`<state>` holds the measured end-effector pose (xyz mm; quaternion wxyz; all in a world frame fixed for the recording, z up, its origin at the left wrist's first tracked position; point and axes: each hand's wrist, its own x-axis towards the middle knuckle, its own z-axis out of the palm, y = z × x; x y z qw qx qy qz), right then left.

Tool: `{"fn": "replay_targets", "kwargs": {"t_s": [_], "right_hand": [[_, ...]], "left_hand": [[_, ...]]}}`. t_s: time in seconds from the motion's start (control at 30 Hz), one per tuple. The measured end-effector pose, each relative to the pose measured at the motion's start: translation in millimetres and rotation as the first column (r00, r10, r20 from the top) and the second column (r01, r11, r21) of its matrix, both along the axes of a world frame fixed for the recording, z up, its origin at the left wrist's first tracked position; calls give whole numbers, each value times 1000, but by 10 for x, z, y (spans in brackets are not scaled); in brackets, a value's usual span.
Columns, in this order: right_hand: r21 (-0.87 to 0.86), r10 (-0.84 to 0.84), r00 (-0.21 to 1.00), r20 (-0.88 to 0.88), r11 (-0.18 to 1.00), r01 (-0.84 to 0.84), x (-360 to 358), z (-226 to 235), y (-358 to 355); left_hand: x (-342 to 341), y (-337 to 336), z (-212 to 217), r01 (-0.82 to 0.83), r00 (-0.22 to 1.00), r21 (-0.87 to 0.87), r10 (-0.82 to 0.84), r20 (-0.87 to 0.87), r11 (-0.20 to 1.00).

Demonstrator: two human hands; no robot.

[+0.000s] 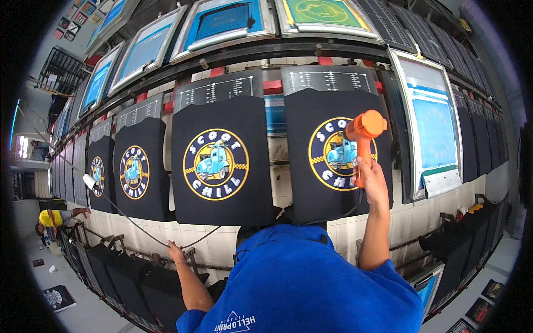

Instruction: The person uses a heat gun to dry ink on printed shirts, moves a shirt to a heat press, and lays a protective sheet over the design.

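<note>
My right hand (pixel 373 180) is closed around the handle of an orange hair dryer (pixel 363 133). The dryer is over the right part of a round printed scooter design on a black T-shirt (pixel 300 155), hiding some of the print. Whether it touches the fabric I cannot tell. Down at the left, my left hand (pixel 175 252) grips a dark cord (pixel 129 218). That cord runs up and left past a white plug-like piece (pixel 89 181), and on the other side sags toward my body. A second black T-shirt (pixel 222 116) with the same design lies on the board left of the dryer.
Printed black shirts on boards continue leftward. Framed printing screens (pixel 222 25) line the far rack; another screen (pixel 430 119) with a squeegee (pixel 442 180) stands at the right. Behind me runs a rack of dark boards (pixel 119 272). Another person (pixel 53 218) is at far left.
</note>
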<state>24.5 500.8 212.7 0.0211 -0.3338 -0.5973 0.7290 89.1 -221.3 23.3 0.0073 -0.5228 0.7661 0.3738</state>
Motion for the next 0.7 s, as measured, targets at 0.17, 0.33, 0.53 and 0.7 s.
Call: {"fn": "replay_targets", "kwargs": {"t_s": [0.17, 0.33, 0.53, 0.7], "right_hand": [[-137, 140, 987, 78, 982, -129, 107, 164, -868], [-288, 342, 939, 32, 903, -318, -195, 161, -2226], [-166, 360, 933, 23, 921, -352, -1048, 189, -3380], [16, 355, 928, 118, 933, -359, -1521, 305, -3800]], "left_hand": [[-113, -704, -163, -31, 998, 90, 26, 57, 995], [-456, -1377, -481, 58, 995, 282, -78, 61, 958], [-788, -1773, -1038, 211, 970, 491, -242, 0, 845], [-970, -1801, -697, 462, 785, 563, -612, 102, 686]]}}
